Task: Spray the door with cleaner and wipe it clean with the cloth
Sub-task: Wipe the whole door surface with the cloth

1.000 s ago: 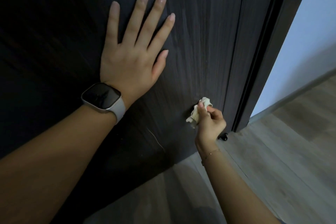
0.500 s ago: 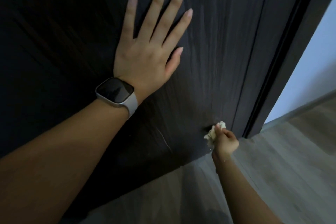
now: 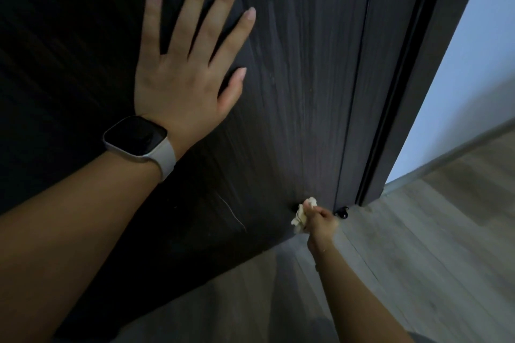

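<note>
A dark wood-grain door (image 3: 292,97) fills most of the head view, with faint pale wipe streaks down its right part. My left hand (image 3: 186,64) lies flat on the door with fingers spread, a watch on its wrist. Far below, my right hand (image 3: 320,221) grips a small crumpled cream cloth (image 3: 302,214) and holds it against the door near its bottom right corner. No spray bottle is in view.
The dark door frame (image 3: 412,92) runs along the right of the door, with a small black door stop (image 3: 342,213) at its foot. A pale wall (image 3: 473,78) and grey wood-look floor (image 3: 418,259) lie to the right and below.
My right hand has carried the cloth down the door toward its bottom edge. My left hand has stayed flat on the door while the view shifted.
</note>
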A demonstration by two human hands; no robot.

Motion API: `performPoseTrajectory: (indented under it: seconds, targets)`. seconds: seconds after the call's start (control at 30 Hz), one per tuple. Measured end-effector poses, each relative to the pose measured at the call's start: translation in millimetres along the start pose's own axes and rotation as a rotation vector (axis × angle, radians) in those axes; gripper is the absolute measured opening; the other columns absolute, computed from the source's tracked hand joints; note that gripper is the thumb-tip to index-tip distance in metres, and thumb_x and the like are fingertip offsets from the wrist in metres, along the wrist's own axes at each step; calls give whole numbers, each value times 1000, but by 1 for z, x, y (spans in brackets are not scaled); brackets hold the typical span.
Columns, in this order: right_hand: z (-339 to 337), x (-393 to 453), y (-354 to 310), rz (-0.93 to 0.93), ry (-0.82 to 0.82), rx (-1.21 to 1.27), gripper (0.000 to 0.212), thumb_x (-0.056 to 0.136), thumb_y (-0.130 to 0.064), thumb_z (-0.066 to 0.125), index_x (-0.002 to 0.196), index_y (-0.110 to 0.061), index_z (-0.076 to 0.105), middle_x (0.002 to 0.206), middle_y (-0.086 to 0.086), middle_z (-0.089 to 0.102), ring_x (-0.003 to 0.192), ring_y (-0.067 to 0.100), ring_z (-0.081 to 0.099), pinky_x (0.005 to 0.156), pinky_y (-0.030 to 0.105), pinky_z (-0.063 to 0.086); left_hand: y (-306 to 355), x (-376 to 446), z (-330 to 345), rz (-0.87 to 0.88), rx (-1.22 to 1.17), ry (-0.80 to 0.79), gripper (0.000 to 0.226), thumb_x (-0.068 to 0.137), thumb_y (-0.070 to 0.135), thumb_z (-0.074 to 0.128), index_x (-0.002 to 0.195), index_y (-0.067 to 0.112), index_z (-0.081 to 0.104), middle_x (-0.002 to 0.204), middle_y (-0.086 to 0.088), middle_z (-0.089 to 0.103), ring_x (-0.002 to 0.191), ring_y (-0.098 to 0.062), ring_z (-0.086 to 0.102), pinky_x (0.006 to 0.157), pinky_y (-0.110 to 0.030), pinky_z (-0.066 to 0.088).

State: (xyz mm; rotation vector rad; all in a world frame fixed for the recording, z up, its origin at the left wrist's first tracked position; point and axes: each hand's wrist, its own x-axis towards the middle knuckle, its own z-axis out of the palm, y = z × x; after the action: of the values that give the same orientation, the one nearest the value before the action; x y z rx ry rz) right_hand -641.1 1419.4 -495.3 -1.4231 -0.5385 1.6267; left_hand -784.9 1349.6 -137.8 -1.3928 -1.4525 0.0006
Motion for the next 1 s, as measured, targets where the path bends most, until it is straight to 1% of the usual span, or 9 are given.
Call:
performPoseTrajectory:
  seconds: [0.13,0.27,0.37,0.47,0.57,0.63,0.73,0.87,1.0]
  targets:
    - [9,-24,-37,-212,-5,-25,22,85,-13,75,68,-9,61,58,-4,59,57,9,57,52,22,49,2,-2,-1,-12,-28,-18,55,106,41,26,157,23,16,165,-9,12,150,-35,14,116,-58,5]
    - [21,-37,-64,-318,-56,81,20,83,-10,76,69,-9,63,64,0,62,60,6,60,59,17,53,2,-1,-1,-2,1,-17,55,106,41,27,157,22,17,164,-10,14,150,-36,16,115,-58,6]
    - [10,-25,-47,-161,-7,61,23,84,-9,75,66,-12,60,66,2,61,61,9,59,64,27,52,2,-1,0,-2,3,-9,55,106,40,28,157,22,19,164,-10,16,149,-36,18,115,-59,9]
    - [-5,-8,-27,138,38,111,11,86,-8,73,88,0,66,81,11,64,72,18,61,73,36,55,1,-2,0,-5,-7,-8,55,106,40,29,157,22,19,164,-11,16,149,-36,17,116,-60,10]
    - [-1,-5,-26,173,64,184,12,87,-9,72,90,0,64,85,12,64,76,21,62,82,40,57,3,-3,1,-7,-10,1,55,106,40,29,156,22,19,164,-10,16,149,-37,18,116,-60,11]
    - [10,-14,-42,54,107,237,15,87,-10,72,82,-10,59,82,6,62,81,23,63,87,41,56,2,-2,1,0,-8,7,55,106,41,30,157,22,18,164,-10,16,149,-36,19,115,-60,11]
    - [27,-40,-98,-259,125,291,23,86,-13,74,96,-12,54,88,1,61,80,14,63,76,30,55,0,-4,6,14,19,37,56,105,41,31,157,22,19,164,-10,18,148,-36,21,115,-59,13]
    - [66,-97,-186,-688,-28,340,21,86,-15,75,100,-12,60,95,6,63,84,12,62,76,28,53,2,-3,11,18,27,81,57,104,41,34,157,22,21,164,-8,20,149,-31,17,117,-57,10]
    - [88,-114,-208,-848,2,351,17,90,-16,69,97,-5,58,94,8,60,87,10,58,79,23,52,0,-2,12,8,4,113,57,103,40,37,156,21,25,163,-8,22,148,-30,16,117,-55,9]
